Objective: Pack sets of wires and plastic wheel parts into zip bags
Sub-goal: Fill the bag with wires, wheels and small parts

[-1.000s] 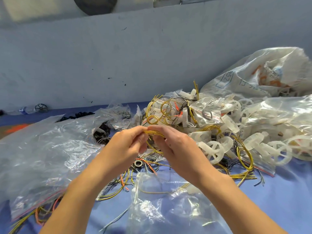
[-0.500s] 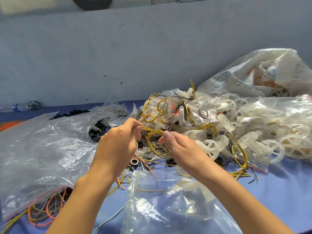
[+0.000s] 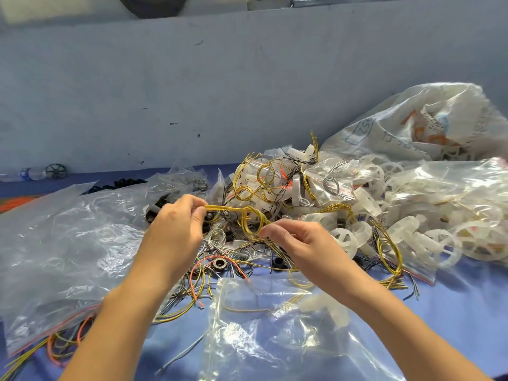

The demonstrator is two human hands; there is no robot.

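Well, both hands are up over the table point(image 3: 456, 312). The left hand point(image 3: 176, 229) pinches one end of a yellow wire bundle point(image 3: 233, 209) with curled fingers. The right hand point(image 3: 299, 243) pinches its looped end. The bundle stretches between them, above loose wires point(image 3: 192, 273). A zip bag point(image 3: 275, 334) lies just below, and white wheels point(image 3: 343, 239) are heaped at the right.
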